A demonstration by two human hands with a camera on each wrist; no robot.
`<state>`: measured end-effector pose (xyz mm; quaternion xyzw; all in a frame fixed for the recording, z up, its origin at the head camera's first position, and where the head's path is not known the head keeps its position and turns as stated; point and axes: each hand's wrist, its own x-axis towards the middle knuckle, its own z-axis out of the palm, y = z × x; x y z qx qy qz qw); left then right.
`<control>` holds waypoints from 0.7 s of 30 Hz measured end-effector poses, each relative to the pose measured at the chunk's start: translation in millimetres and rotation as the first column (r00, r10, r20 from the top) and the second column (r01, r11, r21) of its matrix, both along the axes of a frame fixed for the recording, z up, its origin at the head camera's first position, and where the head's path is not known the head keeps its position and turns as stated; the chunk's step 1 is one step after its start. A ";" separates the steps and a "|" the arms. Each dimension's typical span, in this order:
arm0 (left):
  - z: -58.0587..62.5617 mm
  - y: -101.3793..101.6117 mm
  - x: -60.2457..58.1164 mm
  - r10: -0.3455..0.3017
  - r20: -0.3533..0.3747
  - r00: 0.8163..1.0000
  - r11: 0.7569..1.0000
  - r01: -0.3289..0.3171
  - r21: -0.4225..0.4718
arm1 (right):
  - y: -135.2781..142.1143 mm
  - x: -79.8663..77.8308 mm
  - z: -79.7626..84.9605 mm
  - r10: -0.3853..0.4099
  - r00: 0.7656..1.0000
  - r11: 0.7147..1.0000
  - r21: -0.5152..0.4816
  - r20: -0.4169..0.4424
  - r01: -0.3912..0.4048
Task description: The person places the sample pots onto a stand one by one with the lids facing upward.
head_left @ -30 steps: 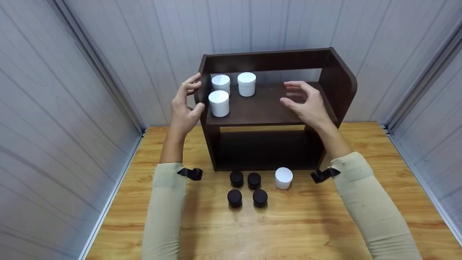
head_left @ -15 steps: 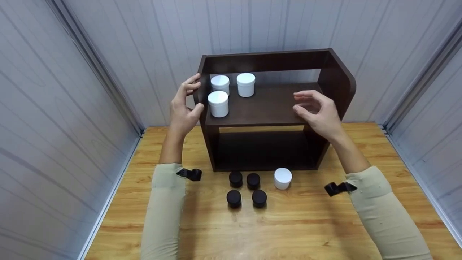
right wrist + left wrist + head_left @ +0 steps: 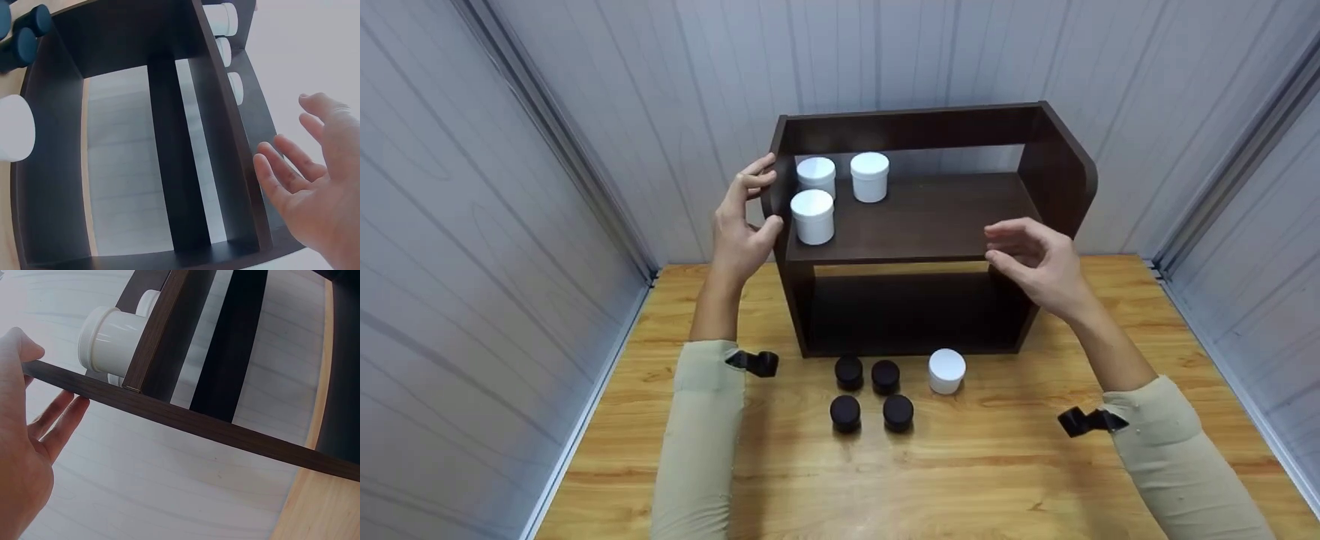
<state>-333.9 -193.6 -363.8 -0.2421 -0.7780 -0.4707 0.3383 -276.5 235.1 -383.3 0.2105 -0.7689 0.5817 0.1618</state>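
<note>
In the head view my left hand holds the left side panel of a dark brown two-tier shelf. The left wrist view shows the thumb on one side of the panel's edge and fingers on the other. My right hand, fingers spread and loosely bent, hovers before the shelf's right front with nothing in it. Three white lidded jars stand upright on the upper tier: a front-left jar, a back-left jar partly hidden behind it, and another jar to their right.
On the wooden table before the shelf stands one white jar. Left of it are several small black jars, including a front-right black jar. Grooved panel walls enclose the table at the back and sides.
My right hand has drawn back from over the upper tier, toward me and to the right. The left hand stays on the side panel, and the jars keep their places.
</note>
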 end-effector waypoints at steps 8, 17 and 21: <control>-0.2 0.7 0.0 -0.003 -0.004 1.000 1.000 0.003 0.001 | 8.9 13.0 -14.3 0.008 1.000 1.000 0.004 -0.023 -0.008; 0.9 0.6 -0.2 -0.001 0.004 1.000 1.000 0.001 0.002 | 13.2 23.3 -35.5 0.102 0.993 0.995 0.022 -0.061 -0.101; 0.4 0.2 -0.4 0.000 0.000 1.000 1.000 0.000 -0.002 | 12.6 25.2 -49.4 0.125 0.991 0.992 0.027 -0.052 -0.124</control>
